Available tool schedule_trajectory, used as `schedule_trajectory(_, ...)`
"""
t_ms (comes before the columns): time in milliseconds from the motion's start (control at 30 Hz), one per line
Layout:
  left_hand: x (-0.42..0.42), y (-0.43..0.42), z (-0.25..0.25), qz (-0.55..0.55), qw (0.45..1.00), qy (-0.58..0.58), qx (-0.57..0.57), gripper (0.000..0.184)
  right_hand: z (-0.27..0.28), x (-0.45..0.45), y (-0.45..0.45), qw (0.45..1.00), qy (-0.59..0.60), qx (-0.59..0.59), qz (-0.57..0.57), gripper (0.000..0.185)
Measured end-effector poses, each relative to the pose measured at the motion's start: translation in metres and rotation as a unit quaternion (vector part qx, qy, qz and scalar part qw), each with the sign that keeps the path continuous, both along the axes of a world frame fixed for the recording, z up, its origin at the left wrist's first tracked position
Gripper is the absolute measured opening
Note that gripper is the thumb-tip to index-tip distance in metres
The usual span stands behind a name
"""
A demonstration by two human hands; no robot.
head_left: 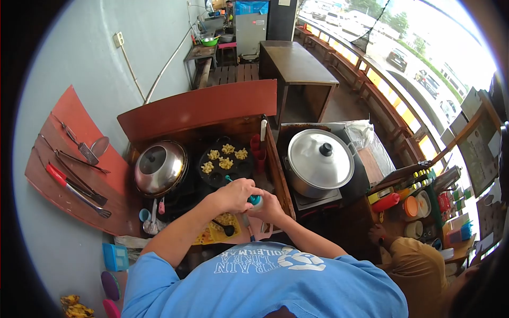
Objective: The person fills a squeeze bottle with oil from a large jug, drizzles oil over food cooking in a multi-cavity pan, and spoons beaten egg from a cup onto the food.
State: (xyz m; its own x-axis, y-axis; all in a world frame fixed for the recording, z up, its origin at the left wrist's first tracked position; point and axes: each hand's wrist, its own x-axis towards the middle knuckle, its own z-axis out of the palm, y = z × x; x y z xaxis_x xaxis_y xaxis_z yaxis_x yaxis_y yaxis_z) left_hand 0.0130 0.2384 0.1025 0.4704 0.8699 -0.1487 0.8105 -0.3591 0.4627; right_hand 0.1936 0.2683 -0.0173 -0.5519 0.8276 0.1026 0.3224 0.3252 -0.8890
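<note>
My right hand (269, 208) is closed around a small bottle (256, 204) with a teal collar, held in front of my chest. Against its top sits my left hand (234, 196), fingers curled, with a thin teal-tipped stick (228, 178), perhaps a brush, poking out past it. Just beyond is a dark round-welled pan (241, 168), several wells heaped with yellowish chopped food (226, 162). Partly under my left forearm, a yellow tray (200, 238) holds more of that food and a black ladle (228, 230).
A domed-lid pan (161, 167) stands left of the welled pan; a large lidded pot (321, 161) stands right. Red cups (257, 151) are by the wooden divider. Tongs (74, 185) hang at left. A co-worker's hand (379, 236) rests near condiment containers at right.
</note>
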Motion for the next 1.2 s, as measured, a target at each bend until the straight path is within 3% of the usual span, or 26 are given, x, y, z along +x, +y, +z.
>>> schedule_trajectory(100,-0.011,0.005,0.013,-0.088,0.993,0.063,0.042,0.053,-0.009,-0.014,0.003,1.0,-0.006,-0.022,0.001,0.061)
schedule_trajectory(200,-0.022,0.002,0.033,-0.1,0.989,0.069,0.086,0.052,-0.006,-0.029,0.001,0.999,0.048,0.002,-0.019,0.056)
schedule_trajectory(233,-0.029,-0.001,0.032,-0.083,0.978,0.046,0.185,0.057,-0.003,-0.032,0.001,0.998,0.055,-0.02,-0.034,0.054)
schedule_trajectory(267,-0.033,-0.005,0.032,-0.084,0.978,0.047,0.183,0.057,0.0,-0.036,0.002,0.996,0.063,-0.042,-0.05,0.052)
schedule_trajectory(333,-0.036,-0.014,0.032,0.114,0.975,-0.013,0.188,0.067,0.015,-0.043,-0.001,0.995,0.058,-0.034,-0.074,0.049)
schedule_trajectory(400,-0.031,-0.019,0.023,0.161,0.964,0.019,0.209,0.069,0.021,-0.048,-0.003,0.992,0.062,-0.033,-0.101,0.05)
schedule_trajectory(467,-0.03,-0.015,0.006,0.242,0.962,-0.04,0.117,0.063,0.016,-0.057,-0.006,0.991,0.079,-0.002,-0.111,0.051)
schedule_trajectory(500,-0.033,-0.011,-0.013,0.229,0.952,-0.057,0.195,0.057,0.017,-0.06,-0.008,0.99,0.072,0.038,-0.112,0.051)
schedule_trajectory(667,-0.047,-0.008,-0.011,0.179,0.973,-0.071,0.127,0.051,0.024,-0.068,-0.014,0.988,0.05,0.082,-0.122,0.053)
schedule_trajectory(733,-0.055,-0.007,-0.014,0.141,0.981,-0.086,0.103,0.049,0.027,-0.065,-0.01,0.998,0.005,0.001,-0.064,0.051)
schedule_trajectory(800,-0.066,-0.003,-0.017,0.013,0.985,-0.125,0.119,0.052,0.028,-0.061,-0.006,0.998,-0.022,-0.036,-0.036,0.051)
schedule_trajectory(867,-0.073,0.0,-0.008,-0.025,0.991,-0.119,0.052,0.056,0.02,-0.056,0.0,0.996,-0.048,-0.072,-0.009,0.05)
schedule_trajectory(933,-0.072,0.001,0.002,-0.073,0.989,-0.116,-0.052,0.054,0.011,-0.052,0.002,0.984,0.103,-0.091,0.111,0.051)
schedule_trajectory(967,-0.072,0.002,0.004,-0.093,0.986,-0.114,-0.081,0.056,0.007,-0.05,0.005,0.977,0.108,-0.106,0.15,0.051)
schedule_trajectory(1067,-0.074,0.008,0.006,-0.192,0.981,-0.032,-0.027,0.055,0.009,-0.046,0.009,0.985,0.007,-0.074,0.156,0.048)
schedule_trajectory(1200,-0.083,0.015,0.038,-0.113,0.993,-0.045,-0.007,0.059,0.012,-0.05,0.005,0.99,0.055,-0.044,0.125,0.049)
